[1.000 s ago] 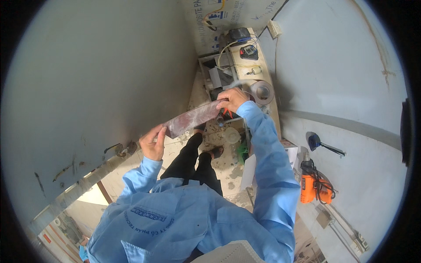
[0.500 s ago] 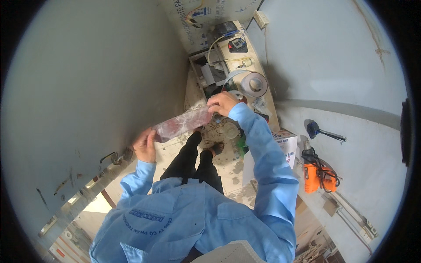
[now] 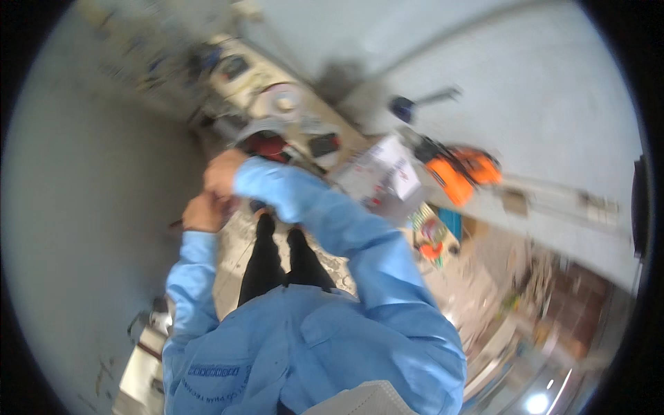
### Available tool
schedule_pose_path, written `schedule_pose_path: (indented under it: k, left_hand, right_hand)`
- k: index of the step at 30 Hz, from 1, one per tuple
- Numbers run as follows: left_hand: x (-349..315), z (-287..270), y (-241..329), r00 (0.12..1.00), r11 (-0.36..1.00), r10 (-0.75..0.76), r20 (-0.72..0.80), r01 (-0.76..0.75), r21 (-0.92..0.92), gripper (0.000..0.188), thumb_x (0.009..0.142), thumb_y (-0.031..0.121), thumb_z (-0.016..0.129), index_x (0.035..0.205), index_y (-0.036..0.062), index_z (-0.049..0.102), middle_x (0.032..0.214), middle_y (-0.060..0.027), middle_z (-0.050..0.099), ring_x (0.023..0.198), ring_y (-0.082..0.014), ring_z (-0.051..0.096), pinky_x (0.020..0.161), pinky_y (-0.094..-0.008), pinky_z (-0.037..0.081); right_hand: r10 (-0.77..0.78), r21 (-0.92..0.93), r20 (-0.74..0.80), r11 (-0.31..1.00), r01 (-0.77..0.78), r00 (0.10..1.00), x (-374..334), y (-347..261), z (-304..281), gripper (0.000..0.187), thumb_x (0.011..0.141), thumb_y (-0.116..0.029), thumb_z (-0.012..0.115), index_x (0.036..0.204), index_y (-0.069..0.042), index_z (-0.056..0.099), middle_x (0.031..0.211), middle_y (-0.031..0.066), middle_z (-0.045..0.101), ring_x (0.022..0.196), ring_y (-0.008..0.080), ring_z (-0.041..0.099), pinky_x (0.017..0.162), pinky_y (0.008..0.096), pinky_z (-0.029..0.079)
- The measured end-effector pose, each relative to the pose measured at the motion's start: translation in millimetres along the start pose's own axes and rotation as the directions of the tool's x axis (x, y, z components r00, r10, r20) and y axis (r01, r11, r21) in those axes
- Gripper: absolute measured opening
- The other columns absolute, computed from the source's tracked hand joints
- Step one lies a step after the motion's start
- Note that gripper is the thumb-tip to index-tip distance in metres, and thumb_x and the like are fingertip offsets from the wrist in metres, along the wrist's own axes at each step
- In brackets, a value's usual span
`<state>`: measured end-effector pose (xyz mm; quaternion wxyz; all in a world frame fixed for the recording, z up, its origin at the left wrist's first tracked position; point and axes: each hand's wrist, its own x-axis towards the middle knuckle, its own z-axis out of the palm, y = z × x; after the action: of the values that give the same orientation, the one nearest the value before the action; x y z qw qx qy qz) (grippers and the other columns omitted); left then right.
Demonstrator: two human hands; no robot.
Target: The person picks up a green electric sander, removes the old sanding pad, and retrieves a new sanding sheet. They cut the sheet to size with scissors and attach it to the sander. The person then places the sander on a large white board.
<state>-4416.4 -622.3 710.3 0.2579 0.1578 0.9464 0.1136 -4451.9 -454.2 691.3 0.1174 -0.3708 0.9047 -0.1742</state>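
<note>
My left hand (image 3: 203, 212) and my right hand (image 3: 224, 172) are together in front of me at the left, fingers closed and smeared by motion. Between and below them shows a small reddish bit of the clear plastic strip (image 3: 230, 205); most of it is hidden by the hands. The right hand lies just above the left and touches it. Beyond the right wrist is a dark red, round-edged thing (image 3: 268, 146), too blurred to name.
A narrow bench (image 3: 353, 142) carries a roll of tape (image 3: 282, 102) and a dark device (image 3: 234, 67). A white carton (image 3: 380, 169) stands beyond my right forearm. An orange power tool (image 3: 453, 176) and a dark brush (image 3: 402, 108) are on the right. A grey wall (image 3: 90, 187) rises close at left.
My hands, apart before with the plastic strip stretched between them, have come together, and the strip is now mostly out of sight. The view has swung to the right.
</note>
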Motion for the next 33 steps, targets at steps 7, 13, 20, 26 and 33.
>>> schedule_pose_path:
  k: [7, 13, 20, 26, 33]
  left_hand:
    - [39, 29, -59, 0.935, 0.91, 0.296, -0.195, -0.338, -0.242, 0.025, 0.085, 0.011, 0.066, 0.108, 0.0011, 0.067, 0.099, -0.0209, 0.07, 0.096, -0.0397, 0.067, 0.082, -0.0431, 0.052]
    - [59, 18, -79, 0.972, 0.911, 0.231, 0.049, -0.199, -0.361, 0.023, 0.085, 0.007, 0.069, 0.105, -0.0041, 0.069, 0.099, -0.0098, 0.072, 0.093, -0.017, 0.065, 0.084, -0.0322, 0.051]
    - [68, -9, -65, 0.969, 0.935, 0.212, 0.129, -0.163, -0.314, 0.021, 0.085, 0.004, 0.068, 0.104, -0.0051, 0.07, 0.096, -0.0085, 0.072, 0.091, -0.0155, 0.065, 0.083, -0.0309, 0.052]
    - [61, -27, -29, 0.96, 0.961, 0.254, 0.118, -0.237, -0.14, 0.024, 0.083, 0.01, 0.069, 0.105, -0.001, 0.072, 0.094, -0.0075, 0.074, 0.086, -0.0142, 0.065, 0.078, -0.0307, 0.052]
    - [71, -29, -21, 0.955, 0.971, 0.193, 0.224, -0.154, -0.181, 0.024, 0.085, 0.011, 0.067, 0.106, 0.0019, 0.073, 0.099, -0.0098, 0.074, 0.093, -0.0157, 0.066, 0.085, -0.0323, 0.052]
  right_hand:
    - [0.328, 0.218, -0.671, 0.945, -0.246, 0.665, -88, -45, 5, 0.043, 0.073, -0.029, 0.077, 0.111, -0.012, 0.07, 0.13, 0.0072, 0.061, 0.126, 0.0234, 0.052, 0.109, 0.0598, 0.029]
    - [0.604, 0.859, -0.509, 0.31, -0.407, -0.613, -430, -79, 137, 0.009, 0.091, -0.009, 0.062, 0.096, -0.006, 0.068, 0.086, 0.0073, 0.068, 0.077, 0.0181, 0.065, 0.069, 0.0306, 0.052]
    - [0.678, 0.408, -0.206, -0.596, -0.692, -0.706, -622, -12, 367, 0.044, 0.082, -0.027, 0.073, 0.119, -0.008, 0.06, 0.12, 0.0197, 0.063, 0.113, 0.0349, 0.06, 0.092, 0.0469, 0.051]
    - [0.759, 0.422, -0.056, -0.571, -0.704, -0.649, -643, 20, 410, 0.069, 0.078, -0.03, 0.076, 0.134, -0.006, 0.045, 0.129, 0.0234, 0.057, 0.124, 0.0384, 0.051, 0.098, 0.0475, 0.048]
    - [0.826, 0.323, -0.122, -0.491, -0.809, -0.551, -701, 42, 483, 0.036, 0.089, -0.031, 0.06, 0.115, -0.005, 0.062, 0.108, 0.0151, 0.069, 0.094, 0.0359, 0.067, 0.08, 0.0465, 0.053]
